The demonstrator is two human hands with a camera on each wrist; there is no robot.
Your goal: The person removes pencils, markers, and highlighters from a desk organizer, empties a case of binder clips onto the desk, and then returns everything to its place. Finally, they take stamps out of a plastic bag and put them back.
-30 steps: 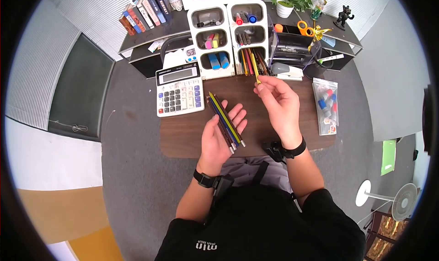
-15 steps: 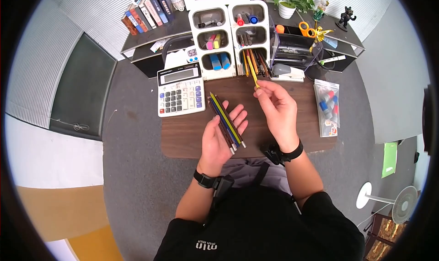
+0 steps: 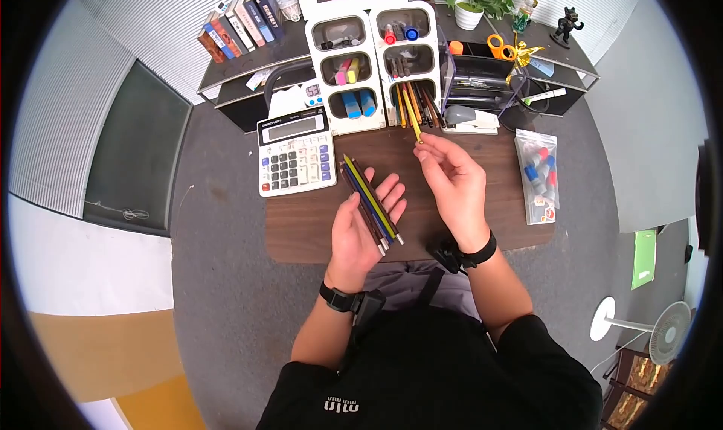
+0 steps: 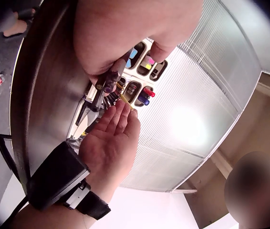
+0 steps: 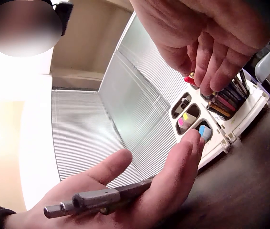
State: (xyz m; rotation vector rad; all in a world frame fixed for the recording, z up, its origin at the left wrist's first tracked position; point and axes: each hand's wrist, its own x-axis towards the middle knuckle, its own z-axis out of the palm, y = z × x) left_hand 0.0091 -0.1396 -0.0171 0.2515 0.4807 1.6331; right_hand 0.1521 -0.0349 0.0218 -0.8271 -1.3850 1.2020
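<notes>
Several dark, blue and yellow-green pencils [image 3: 371, 202] lie across the upturned palm of the left hand [image 3: 352, 242], their silvery ends towards the person. Its fingers are spread and the thumb rests alongside them. The right hand [image 3: 459, 196] pinches the end of a yellow pencil [image 3: 413, 121] between thumb and fingertips. The pencil's far end reaches the lower right compartment of the white organizer [image 3: 382, 68], where more pencils [image 3: 432, 108] stand. In the right wrist view, the carried pencils [image 5: 96, 199] rest in the left hand [image 5: 166, 198], with its thumb raised beside them.
A calculator [image 3: 297, 153] lies left of the left hand. To the right is a clear bag [image 3: 537, 178] of red and blue items. A stapler [image 3: 471, 118] and a black desk holder [image 3: 482, 76] stand behind the right hand. Highlighters [image 3: 347, 71] sit in the organizer.
The right hand has moved slightly towards the person and to the left, with the yellow pencil in its pinch. The left hand and its pencils have stayed almost where they were.
</notes>
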